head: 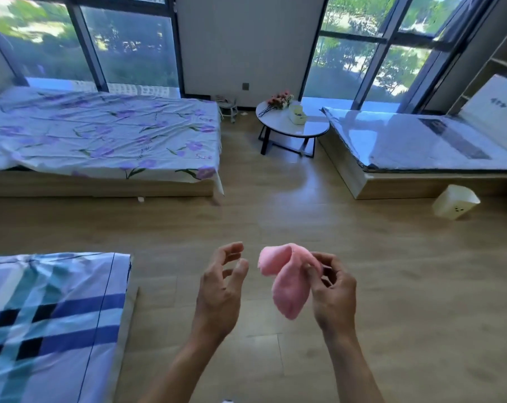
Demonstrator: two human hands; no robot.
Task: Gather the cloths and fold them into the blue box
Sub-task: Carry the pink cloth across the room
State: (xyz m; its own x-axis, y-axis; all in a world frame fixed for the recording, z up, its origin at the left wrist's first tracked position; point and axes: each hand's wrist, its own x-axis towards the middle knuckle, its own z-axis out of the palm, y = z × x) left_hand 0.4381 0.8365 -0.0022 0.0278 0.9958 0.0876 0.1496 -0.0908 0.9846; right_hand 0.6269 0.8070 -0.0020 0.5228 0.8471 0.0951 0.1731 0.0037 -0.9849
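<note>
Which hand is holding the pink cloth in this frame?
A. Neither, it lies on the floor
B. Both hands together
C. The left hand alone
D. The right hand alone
D: the right hand pinches the pink cloth in mid-air, while the left hand is open beside it and not touching it.

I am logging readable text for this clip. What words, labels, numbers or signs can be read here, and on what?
Nothing can be read.
White panel at the right edge: a small dark mark, too blurred to read.
Wrapped mattress: a dark printed label under the plastic, too blurred to read.
Pink cloth in the right hand: no text.
</note>
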